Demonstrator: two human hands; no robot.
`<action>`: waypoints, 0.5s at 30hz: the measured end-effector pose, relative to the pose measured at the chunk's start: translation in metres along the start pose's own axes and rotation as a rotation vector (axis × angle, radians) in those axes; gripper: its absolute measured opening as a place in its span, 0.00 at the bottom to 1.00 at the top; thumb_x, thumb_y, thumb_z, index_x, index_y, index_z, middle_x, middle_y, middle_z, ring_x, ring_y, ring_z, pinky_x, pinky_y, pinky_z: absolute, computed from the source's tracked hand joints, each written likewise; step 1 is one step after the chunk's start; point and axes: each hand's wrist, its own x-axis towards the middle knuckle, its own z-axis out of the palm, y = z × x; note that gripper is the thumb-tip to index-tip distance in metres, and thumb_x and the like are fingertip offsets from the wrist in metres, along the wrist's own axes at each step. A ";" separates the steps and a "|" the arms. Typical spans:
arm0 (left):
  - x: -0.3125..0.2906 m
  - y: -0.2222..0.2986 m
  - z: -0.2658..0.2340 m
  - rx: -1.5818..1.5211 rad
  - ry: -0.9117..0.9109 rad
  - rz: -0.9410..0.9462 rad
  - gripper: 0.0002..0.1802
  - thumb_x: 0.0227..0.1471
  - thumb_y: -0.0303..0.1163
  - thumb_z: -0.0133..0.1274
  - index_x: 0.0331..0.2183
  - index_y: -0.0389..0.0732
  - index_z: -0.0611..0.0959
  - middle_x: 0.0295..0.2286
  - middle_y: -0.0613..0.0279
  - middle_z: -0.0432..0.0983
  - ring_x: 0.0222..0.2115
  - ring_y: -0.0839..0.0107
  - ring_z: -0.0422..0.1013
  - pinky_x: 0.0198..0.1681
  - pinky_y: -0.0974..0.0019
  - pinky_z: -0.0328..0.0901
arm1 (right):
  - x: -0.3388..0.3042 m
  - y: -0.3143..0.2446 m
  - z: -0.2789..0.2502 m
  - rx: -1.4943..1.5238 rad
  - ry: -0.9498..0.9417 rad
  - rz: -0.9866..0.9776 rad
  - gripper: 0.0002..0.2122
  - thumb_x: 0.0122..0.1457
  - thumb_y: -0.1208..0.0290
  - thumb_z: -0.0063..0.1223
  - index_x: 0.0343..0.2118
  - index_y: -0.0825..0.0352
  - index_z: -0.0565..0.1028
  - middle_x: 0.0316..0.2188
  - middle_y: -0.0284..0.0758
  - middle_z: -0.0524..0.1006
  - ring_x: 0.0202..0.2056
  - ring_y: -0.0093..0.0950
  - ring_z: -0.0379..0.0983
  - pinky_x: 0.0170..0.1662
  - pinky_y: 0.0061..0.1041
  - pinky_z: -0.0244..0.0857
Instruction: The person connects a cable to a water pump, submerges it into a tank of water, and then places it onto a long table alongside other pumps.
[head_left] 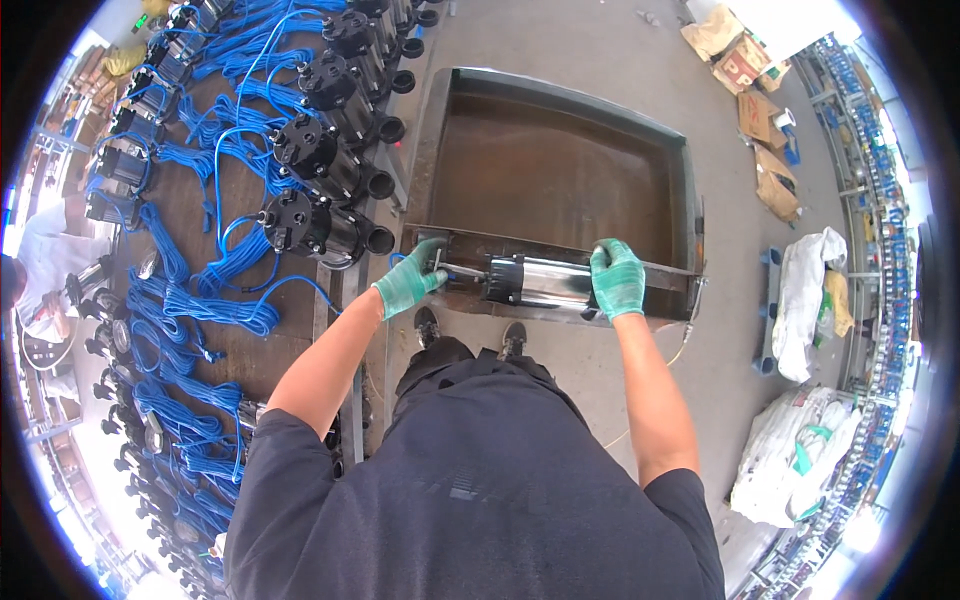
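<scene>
While both green-gloved hands work at the near side of a metal tank (pixel 688 185), grey concrete floor (pixel 745 215) surrounds it. Tank interior brown and stained, opening out beyond the hands. Left of the left hand, a brown-topped bench (pixel 275 350) carries upright motor units (pixel 312 225) with black caps, plus bundled blue cable (pixel 225 308). Well off to the right of the right hand: two white sacks (pixel 803 300) (pixel 795 460), flattened cardboard (pixel 770 180), long shelving (pixel 862 190) curving along the rim of the view.

Silver cylinder (pixel 550 283) lies on its side between the hands, along the tank's near edge. Long axis runs left to right, roughly parallel to that edge, right end slightly nearer the body. Black-collared end points at the left hand; opposite end goes under the right.

Left hand (pixel 408 283): fingers curled round a thin metal rod (pixel 462 270), which reaches toward the black collar. Right hand (pixel 618 280): laid over the cylinder's right end, palm down, fingers together; thumb hidden, cannot tell how firmly it grips.
</scene>
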 end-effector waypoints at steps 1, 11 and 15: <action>0.000 0.002 -0.003 -0.005 0.015 0.041 0.20 0.60 0.33 0.57 0.52 0.38 0.75 0.37 0.65 0.78 0.35 0.69 0.75 0.42 0.66 0.70 | 0.000 0.000 0.000 0.007 0.026 -0.026 0.08 0.60 0.67 0.52 0.36 0.64 0.80 0.33 0.42 0.80 0.35 0.44 0.77 0.41 0.39 0.71; -0.011 0.004 -0.004 -0.037 -0.052 -0.248 0.29 0.57 0.32 0.59 0.58 0.39 0.72 0.42 0.59 0.78 0.36 0.71 0.74 0.41 0.67 0.69 | 0.000 0.001 0.000 -0.011 -0.005 -0.008 0.08 0.60 0.67 0.52 0.36 0.64 0.80 0.34 0.42 0.80 0.36 0.45 0.77 0.42 0.40 0.71; -0.004 -0.014 -0.008 0.543 -0.014 -0.002 0.25 0.61 0.37 0.55 0.58 0.42 0.74 0.45 0.65 0.77 0.39 0.73 0.73 0.43 0.68 0.69 | 0.000 0.001 0.000 0.001 -0.041 0.034 0.08 0.60 0.67 0.52 0.36 0.64 0.80 0.34 0.42 0.80 0.36 0.45 0.77 0.42 0.40 0.71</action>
